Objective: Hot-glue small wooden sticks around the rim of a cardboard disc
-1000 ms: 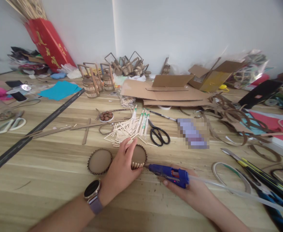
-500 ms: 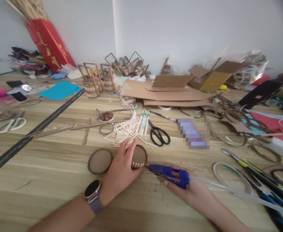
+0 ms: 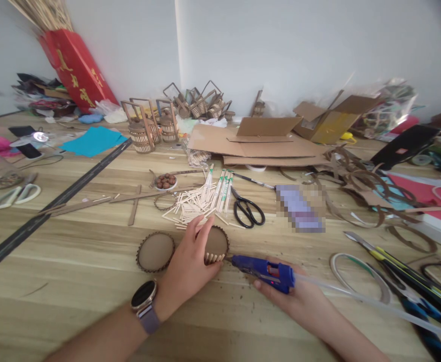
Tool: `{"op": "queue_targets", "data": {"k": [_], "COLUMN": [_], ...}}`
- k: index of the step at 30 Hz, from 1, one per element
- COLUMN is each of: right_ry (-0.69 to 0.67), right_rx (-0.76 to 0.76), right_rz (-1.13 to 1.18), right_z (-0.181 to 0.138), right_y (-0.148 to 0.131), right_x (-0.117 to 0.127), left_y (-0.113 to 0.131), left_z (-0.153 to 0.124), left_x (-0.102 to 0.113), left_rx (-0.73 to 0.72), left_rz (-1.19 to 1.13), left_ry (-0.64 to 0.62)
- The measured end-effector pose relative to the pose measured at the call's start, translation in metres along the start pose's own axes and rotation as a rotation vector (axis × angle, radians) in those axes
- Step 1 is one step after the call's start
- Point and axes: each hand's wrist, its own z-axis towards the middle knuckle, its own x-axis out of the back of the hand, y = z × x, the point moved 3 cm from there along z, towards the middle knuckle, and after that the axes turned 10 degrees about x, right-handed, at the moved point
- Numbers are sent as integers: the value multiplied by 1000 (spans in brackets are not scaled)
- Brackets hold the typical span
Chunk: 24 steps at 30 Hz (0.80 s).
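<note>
Spare disc: a second cardboard disc (image 3: pixel 155 252) with a scalloped edge lay flat just left of the worked one, untouched.
Left hand: the left hand (image 3: pixel 191 264) lay palm-down over the cardboard disc (image 3: pixel 217 242), fingers curled along its near edge, pressing a short row of sticks (image 3: pixel 213 258) against the rim.
Disc place: near the middle of the table (image 3: pixel 92 261), just near of the loose stick pile (image 3: pixel 194 203).
Glue gun: the blue glue gun (image 3: pixel 262 269) lay almost level, its long axis running left to right, nozzle pointing left at the sticks, a clear glue rod trailing off to the right.
Right hand: the right hand (image 3: pixel 298 296) was wrapped around the gun's handle from below.
Doing it well: I judged the nozzle should sit right at the joint between stick and rim, with a small bead, and the holding fingers kept clear of the hot tip.
Scissors: black scissors (image 3: pixel 246 208) lay farther back, right of the pile.
</note>
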Motion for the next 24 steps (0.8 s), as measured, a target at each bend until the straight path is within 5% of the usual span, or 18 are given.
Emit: {"op": "queue_targets", "data": {"k": [24], "right_ry": [33], "right_rx": [4], "right_rz": [-23], "right_z": [0], "right_y": [-1], "right_x": [-1], "left_y": [1], "left_z": [0], "left_x": [0], "left_rx": [-26], "left_rz": [0], "left_ry": [8]}}
